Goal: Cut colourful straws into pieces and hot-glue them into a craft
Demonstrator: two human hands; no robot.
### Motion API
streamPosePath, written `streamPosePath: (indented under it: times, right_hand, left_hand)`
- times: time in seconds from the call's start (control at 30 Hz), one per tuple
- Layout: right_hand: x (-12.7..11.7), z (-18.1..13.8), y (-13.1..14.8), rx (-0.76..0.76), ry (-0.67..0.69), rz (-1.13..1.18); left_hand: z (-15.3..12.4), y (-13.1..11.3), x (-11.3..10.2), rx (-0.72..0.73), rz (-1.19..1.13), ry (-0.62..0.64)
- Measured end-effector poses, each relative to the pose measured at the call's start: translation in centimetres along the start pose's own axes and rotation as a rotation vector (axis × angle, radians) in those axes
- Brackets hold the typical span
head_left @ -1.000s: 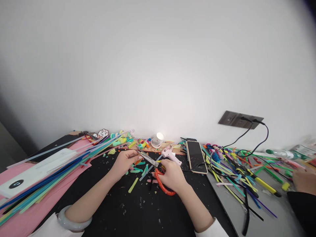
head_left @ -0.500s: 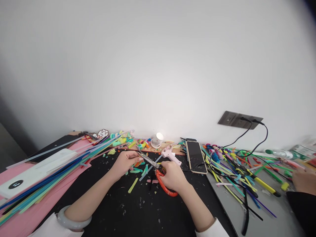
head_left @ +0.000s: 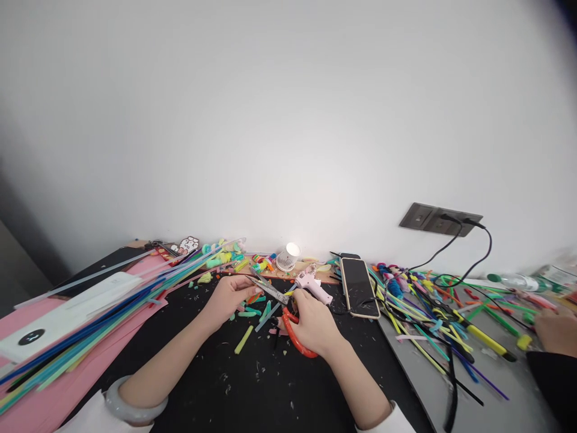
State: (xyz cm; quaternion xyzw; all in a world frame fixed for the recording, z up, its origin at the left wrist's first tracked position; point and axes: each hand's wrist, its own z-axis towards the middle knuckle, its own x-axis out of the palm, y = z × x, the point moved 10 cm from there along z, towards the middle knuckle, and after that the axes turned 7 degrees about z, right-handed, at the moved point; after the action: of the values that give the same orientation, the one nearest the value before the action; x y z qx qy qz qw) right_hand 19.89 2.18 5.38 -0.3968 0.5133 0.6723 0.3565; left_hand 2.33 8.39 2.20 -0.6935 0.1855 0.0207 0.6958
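Red-handled scissors [head_left: 295, 334] are gripped in my right hand [head_left: 315, 322], with their metal blades pointing up and left. The blade tips reach close to my left hand [head_left: 229, 297], whose thumb and fingers are pinched together; what is between them is too small to make out. Under the blades lie cut pipe cleaner pieces in green, teal and orange. A yellow-green pipe cleaner piece [head_left: 244, 340] lies on the black tabletop [head_left: 252, 391] nearer to me. A pink glue gun [head_left: 315, 286] rests just beyond my right hand.
A white paper cup [head_left: 287, 257] stands by the wall. To its right lies a phone [head_left: 359, 285]. Long pipe cleaners [head_left: 121, 313] cover pink sheets on the left. More pipe cleaners and a yellow-black cutter [head_left: 489, 341] litter the grey board, near another person's hand [head_left: 559, 331].
The scissors' red handles have shifted slightly left, and my right hand's grip and fingers have changed around them. My left hand stays almost in place.
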Motion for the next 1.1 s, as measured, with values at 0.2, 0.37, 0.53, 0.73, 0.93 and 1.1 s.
streamPosePath:
  times: [0.2, 0.37, 0.53, 0.73, 0.93, 1.1]
  right_hand:
    - [0.4, -0.1, 0.3, -0.011, 0.015, 0.007]
    - [0.2, 0.0, 0.4, 0.006, 0.024, 0.001]
    - [0.0, 0.2, 0.1, 0.017, 0.002, -0.079]
    - [0.5, 0.5, -0.2, 0.033, -0.003, -0.162]
    - [-0.5, 0.6, -1.3, 0.115, -0.072, -0.052]
    - [-1.1, 0.3, -1.1, 0.09, -0.127, 0.048]
  left_hand:
    - [-0.1, -0.1, 0.1, -0.001, 0.028, -0.011]
    - [0.0, -0.3, 0.2, 0.023, 0.065, 0.004]
    - [-0.1, -0.4, 0.4, 0.022, 0.083, 0.013]
    - [-0.1, -0.4, 0.6, 0.034, 0.128, 0.023]
    - [-0.4, -0.9, 0.7, 0.024, 0.116, 0.026]
    - [-0.5, -0.9, 0.5, 0.01, 0.122, 0.006]
